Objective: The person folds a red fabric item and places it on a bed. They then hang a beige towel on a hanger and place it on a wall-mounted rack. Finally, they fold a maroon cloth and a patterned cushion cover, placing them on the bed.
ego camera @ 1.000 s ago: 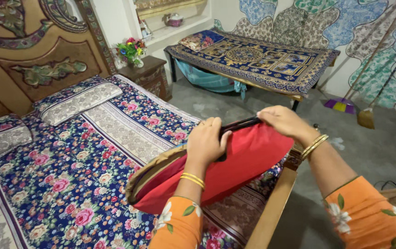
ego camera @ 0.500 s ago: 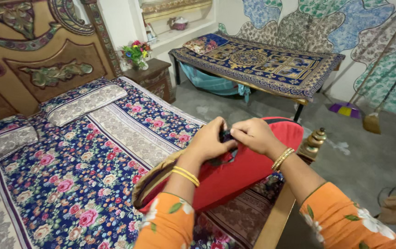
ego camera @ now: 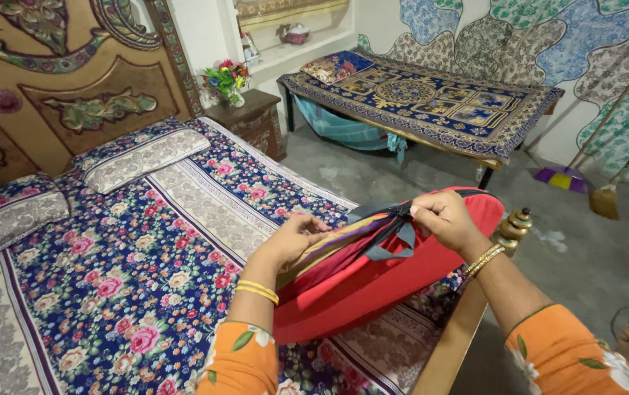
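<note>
A red fabric bag (ego camera: 373, 285) with a dark zip edge and a grey strap lies on the foot of the bed. Folded striped cloth (ego camera: 336, 245) in yellow, purple and red shows inside its open mouth. My right hand (ego camera: 442, 216) pinches the dark zip edge at the top of the bag and lifts it. My left hand (ego camera: 292, 238) rests on the folded cloth at the bag's left opening, fingers curled over it. Both wrists carry gold bangles, and the sleeves are orange with flowers.
The bed (ego camera: 109, 278) has a floral sheet, two pillows (ego camera: 139, 155) and a carved headboard. Its wooden footboard (ego camera: 453, 344) runs under the bag. A nightstand with flowers (ego camera: 226, 79), a covered cot (ego camera: 431, 99) and brooms (ego camera: 585, 183) stand beyond on the grey floor.
My hands, together at the bag's top, have moved apart. The right hand pulled the zip edge rightward, opening the mouth, and the left dropped onto the striped cloth inside.
</note>
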